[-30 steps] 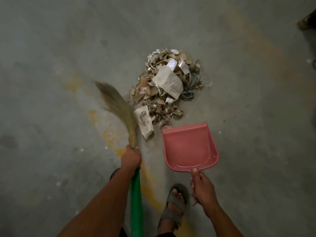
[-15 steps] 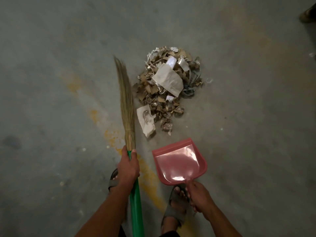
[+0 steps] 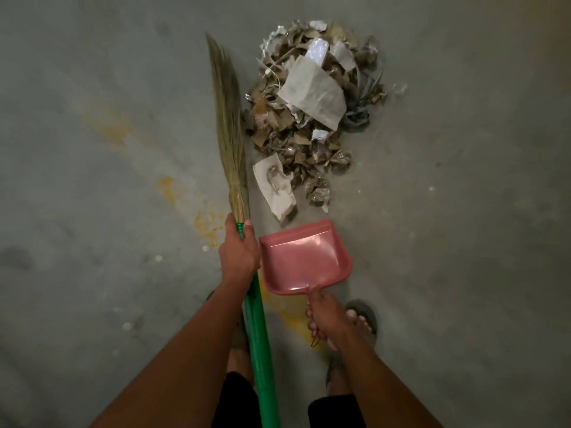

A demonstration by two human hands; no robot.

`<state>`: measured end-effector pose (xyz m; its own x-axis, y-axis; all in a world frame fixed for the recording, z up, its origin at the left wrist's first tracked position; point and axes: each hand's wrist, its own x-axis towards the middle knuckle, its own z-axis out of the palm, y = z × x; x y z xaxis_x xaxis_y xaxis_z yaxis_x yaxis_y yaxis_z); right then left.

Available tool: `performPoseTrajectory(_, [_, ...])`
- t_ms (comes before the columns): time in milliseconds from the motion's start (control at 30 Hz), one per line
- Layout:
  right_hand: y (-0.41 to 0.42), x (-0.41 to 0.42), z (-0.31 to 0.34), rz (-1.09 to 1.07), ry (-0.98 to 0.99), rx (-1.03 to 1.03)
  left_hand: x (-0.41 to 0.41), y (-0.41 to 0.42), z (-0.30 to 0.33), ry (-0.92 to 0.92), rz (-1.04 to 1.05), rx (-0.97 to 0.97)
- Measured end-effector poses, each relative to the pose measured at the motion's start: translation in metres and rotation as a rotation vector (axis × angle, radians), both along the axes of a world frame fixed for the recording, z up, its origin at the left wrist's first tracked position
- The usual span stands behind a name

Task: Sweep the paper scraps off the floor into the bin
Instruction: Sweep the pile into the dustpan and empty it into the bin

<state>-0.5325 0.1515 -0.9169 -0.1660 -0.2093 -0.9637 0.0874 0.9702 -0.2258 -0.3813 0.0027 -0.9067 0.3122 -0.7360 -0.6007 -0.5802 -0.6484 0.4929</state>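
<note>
Head view looks down on a grey concrete floor [image 3: 92, 88] marked with patchy yellow stains. Heaped on it, toward the upper middle, lies a pile of torn brown and white paper scraps [image 3: 312, 118], with one large creased white sheet [image 3: 312, 91] on top and a smaller crumpled white piece [image 3: 275, 188] at the pile's near edge. Just left of the pile stands a grass broom with a long tan bristle head and a green plastic handle [image 3: 228, 118]; its bristles run alongside the scraps, close to their left edge. Near the pile's lower edge sits a pink plastic dustpan [image 3: 304, 257], its open lip facing the scraps and just short of the crumpled white piece. The left hand [image 3: 239, 253] grips the green handle right below the bristle binding, fingers wrapped around it. The right hand [image 3: 323, 316] holds the dustpan's handle, fingers curled round it. Two sandalled feet [image 3: 361, 316] show beneath the arms, the left one mostly hidden.
</note>
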Motion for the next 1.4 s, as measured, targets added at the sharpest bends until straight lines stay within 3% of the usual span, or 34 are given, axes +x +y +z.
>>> performPoseTrajectory(267, [-0.033, 0.026, -0.029, -0.121, 0.094, -0.002, 0.035, -0.016, -0.014, 0.038, -0.067, -0.010])
performPoseTrajectory(667, [-0.143, 0.007, -0.055, -0.255, 0.041, -0.093, 0.040, -0.051, -0.017, 0.095, -0.091, -0.082])
performPoseTrajectory(900, [-0.166, -0.009, -0.061, -0.246, 0.025, -0.031, -0.007, -0.092, -0.008, 0.160, -0.301, -0.155])
performPoseTrajectory(1033, [-0.158, -0.007, -0.074, -0.232, 0.036, -0.017, -0.033, -0.112, -0.027, 0.077, -0.444, -0.055])
performPoseTrajectory(1233, [-0.155, -0.005, -0.086, -0.229, 0.068, -0.120, -0.020, -0.065, -0.053, -0.022, -0.612, 0.150])
performPoseTrajectory(1400, [-0.151, -0.005, -0.083, -0.274, 0.056, -0.183, 0.006, -0.018, -0.031, 0.124, -0.522, 0.113])
